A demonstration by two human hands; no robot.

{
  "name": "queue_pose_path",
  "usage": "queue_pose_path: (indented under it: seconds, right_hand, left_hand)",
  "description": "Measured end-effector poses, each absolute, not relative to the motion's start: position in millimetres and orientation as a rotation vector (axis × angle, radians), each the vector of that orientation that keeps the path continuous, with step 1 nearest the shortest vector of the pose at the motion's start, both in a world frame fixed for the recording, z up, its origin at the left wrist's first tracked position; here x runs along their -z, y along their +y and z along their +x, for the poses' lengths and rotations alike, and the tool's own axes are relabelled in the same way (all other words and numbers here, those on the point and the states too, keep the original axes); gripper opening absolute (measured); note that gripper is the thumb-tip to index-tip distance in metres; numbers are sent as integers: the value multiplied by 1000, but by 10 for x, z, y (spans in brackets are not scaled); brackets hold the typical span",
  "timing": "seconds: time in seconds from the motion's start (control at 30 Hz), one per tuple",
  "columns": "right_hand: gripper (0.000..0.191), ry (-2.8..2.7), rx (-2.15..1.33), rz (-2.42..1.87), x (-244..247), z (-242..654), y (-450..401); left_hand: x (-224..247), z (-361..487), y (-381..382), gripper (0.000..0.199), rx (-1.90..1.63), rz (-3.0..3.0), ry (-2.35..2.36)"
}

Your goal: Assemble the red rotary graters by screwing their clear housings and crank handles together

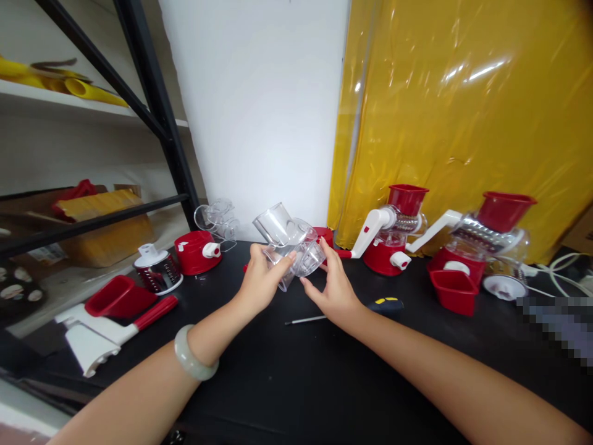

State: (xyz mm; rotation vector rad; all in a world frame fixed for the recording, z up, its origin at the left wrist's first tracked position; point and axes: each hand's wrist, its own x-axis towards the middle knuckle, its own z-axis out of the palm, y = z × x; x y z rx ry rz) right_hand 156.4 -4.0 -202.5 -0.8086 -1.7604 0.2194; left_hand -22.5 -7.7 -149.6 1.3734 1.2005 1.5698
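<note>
Held up over the black table is a clear plastic grater housing (278, 225), tilted, with a wide tube pointing up and to the left. My left hand (262, 278) grips its lower left side, thumb across the front. On the right, my right hand (333, 284) curves round the housing's round end, fingers and thumb touching its edge. Behind my hands a red base (324, 235) is partly hidden. Beneath my right hand lies a screwdriver (386, 305) with a dark blue and yellow handle.
Two red rotary graters (386, 250) (456, 266) stand at right, near a red pusher (456, 290). At left are a red base (197, 253), a drum grater (157, 272), a red hopper (118, 296) and a white crank piece (92, 340). A black-framed shelf (167, 123) rises beyond.
</note>
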Motion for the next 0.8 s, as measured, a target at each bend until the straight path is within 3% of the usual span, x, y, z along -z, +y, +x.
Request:
queue_pose_path:
  seconds: [0.8]
  right_hand:
    - [73,-1800,-20,-842,1994,1573,-73]
  left_hand:
    - [1521,-200,-77,54,-1478,1479,1247]
